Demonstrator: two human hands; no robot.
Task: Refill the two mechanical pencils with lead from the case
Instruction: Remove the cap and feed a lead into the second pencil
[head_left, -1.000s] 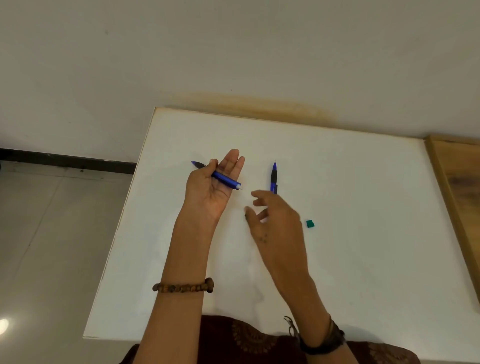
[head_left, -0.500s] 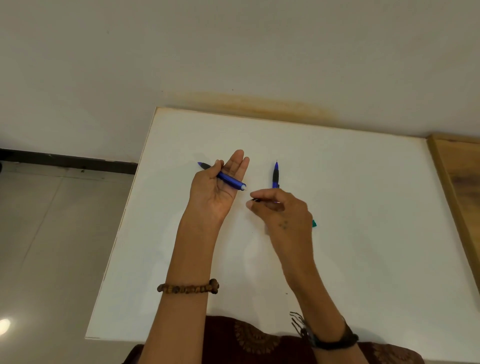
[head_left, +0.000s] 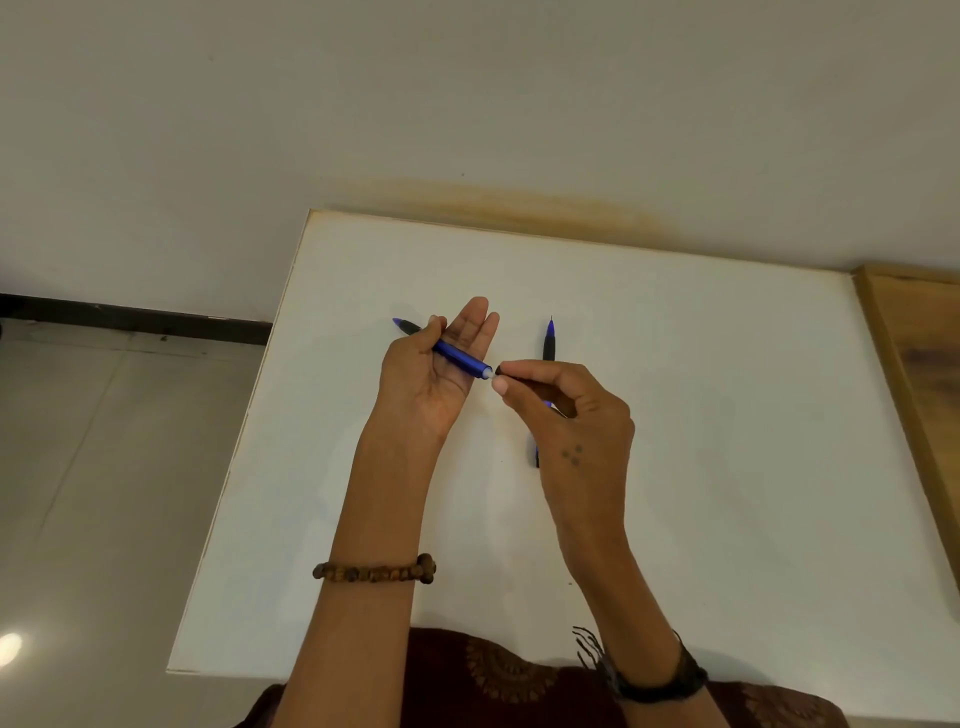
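My left hand (head_left: 431, 384) is palm up above the white table (head_left: 727, 441), thumb pinning a blue mechanical pencil (head_left: 460, 357) across the fingers. The pencil's tip points far left and its pale rear end points right. My right hand (head_left: 576, 431) pinches a small dark piece (head_left: 500, 370) between thumb and forefinger, right at that rear end; I cannot tell what the piece is. The second blue pencil (head_left: 549, 340) lies on the table beyond my right hand, tip pointing away, its middle hidden by the hand. No lead case is in sight.
A wooden surface (head_left: 924, 395) adjoins the table on the right. Tiled floor (head_left: 104, 467) drops off past the table's left edge. A wall runs behind the far edge.
My right hand picked a small dark piece off the table and brought it left and up to the held pencil's rear end. It now covers the small green item.
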